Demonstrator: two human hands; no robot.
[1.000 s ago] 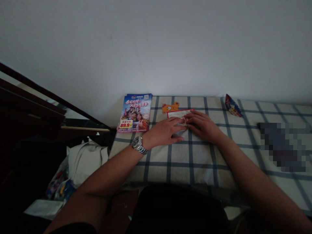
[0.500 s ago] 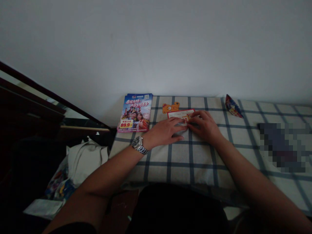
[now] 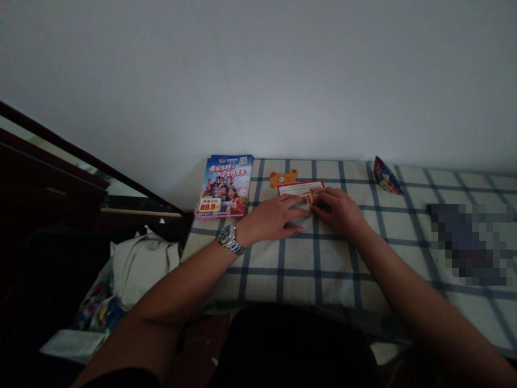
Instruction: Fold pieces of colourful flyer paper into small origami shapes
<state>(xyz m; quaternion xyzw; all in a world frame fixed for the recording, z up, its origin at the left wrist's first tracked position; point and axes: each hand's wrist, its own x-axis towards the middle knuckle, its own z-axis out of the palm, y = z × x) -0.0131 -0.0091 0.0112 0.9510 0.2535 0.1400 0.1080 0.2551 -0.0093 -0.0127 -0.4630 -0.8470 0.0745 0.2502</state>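
A pale, plain wall fills the upper half of the view. Before it extends the worktop, covered in off-white cloth with a blue-grey check. At the left, a dark wooden rail slopes down toward the worktop's far corner; below it sits a white bag. On the far right of the cloth lies a dark object, masked by blocks and not identifiable. A stack of printed flyers, the top one marked 89.9, lies at the worktop's left end, against the wall. The left hand is palm down, fingers extended over the lower left of a card and thumb spread away. The right hand is curled, fingertips drawn together at the card's right edge; whether they pinch it cannot be told. The red-bordered card lies flat beneath the fingers, right of the flyers. Farther right, a folded colour-printed paper stands near the wall. A metal wristwatch encircles the left wrist. An orange bear-shaped cutout lies just beside the card's upper left corner.
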